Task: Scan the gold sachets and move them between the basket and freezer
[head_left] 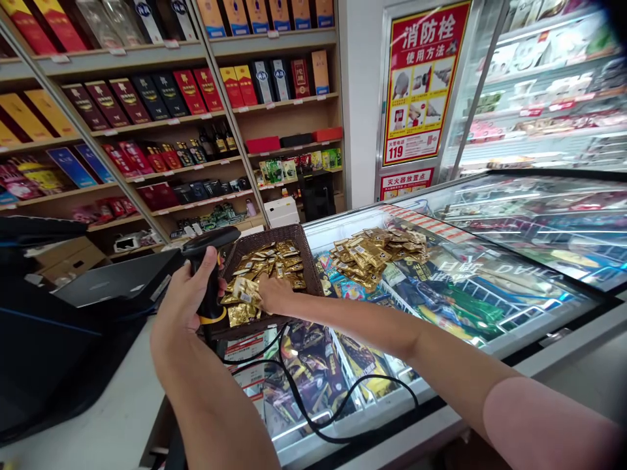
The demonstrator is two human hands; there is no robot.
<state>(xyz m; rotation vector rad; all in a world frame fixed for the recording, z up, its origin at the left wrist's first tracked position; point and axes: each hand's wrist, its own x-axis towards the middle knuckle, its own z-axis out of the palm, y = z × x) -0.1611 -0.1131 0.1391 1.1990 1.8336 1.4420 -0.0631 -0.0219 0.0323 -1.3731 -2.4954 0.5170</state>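
Gold packet (246, 291), just left of centre in the frame, and my right grip (275, 295) is on it, fingers bunched and, as I read it, pinching its right end, the very tips tucked out of sight! It lies directly off to the left of that grip, long axis running left to right with a slight drop toward my knuckles. And look what sits on its other side: my left grip (182, 297), wrapped firmly around the black scanner (209, 287), thumb up along the handle. So the packet is between the two, touching the right, just beside the left, and the right is clearly nearer. Scanner head rides high, up and to the left of the packet, and that's the gap that matters! Underneath, the woven basket (309, 261) holds plenty of other packets (241, 314). Right of its wall, above my right forearm (362, 318) in the frame, a second pile (367, 254) spreads over the glass-topped freezer (548, 313). Black cable (337, 440) loops across the bottom centre.
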